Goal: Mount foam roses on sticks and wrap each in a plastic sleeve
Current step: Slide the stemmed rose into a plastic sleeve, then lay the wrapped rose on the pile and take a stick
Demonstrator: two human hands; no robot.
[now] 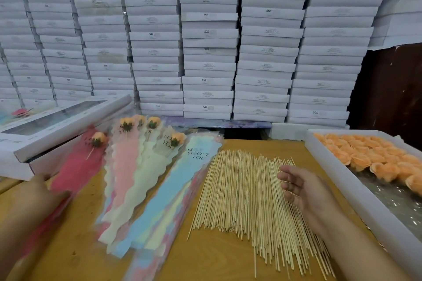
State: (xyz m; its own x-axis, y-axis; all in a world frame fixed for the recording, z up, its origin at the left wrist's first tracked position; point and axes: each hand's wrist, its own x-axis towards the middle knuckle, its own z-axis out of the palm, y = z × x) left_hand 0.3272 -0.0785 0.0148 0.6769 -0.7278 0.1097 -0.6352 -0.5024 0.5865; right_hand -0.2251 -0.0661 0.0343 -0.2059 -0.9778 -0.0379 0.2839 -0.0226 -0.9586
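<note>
My right hand [296, 186] hovers over the sticks [249, 201], fingers loosely curled, holding nothing. I judge stick pick-up is the step; next I must pinch out 1 stick. My left hand [36, 191] is blurred at the surface's left edge on the red sleeve [77, 166]; grip unclear. Foam roses [374, 157] fill the far-right tray [338, 180].
</note>
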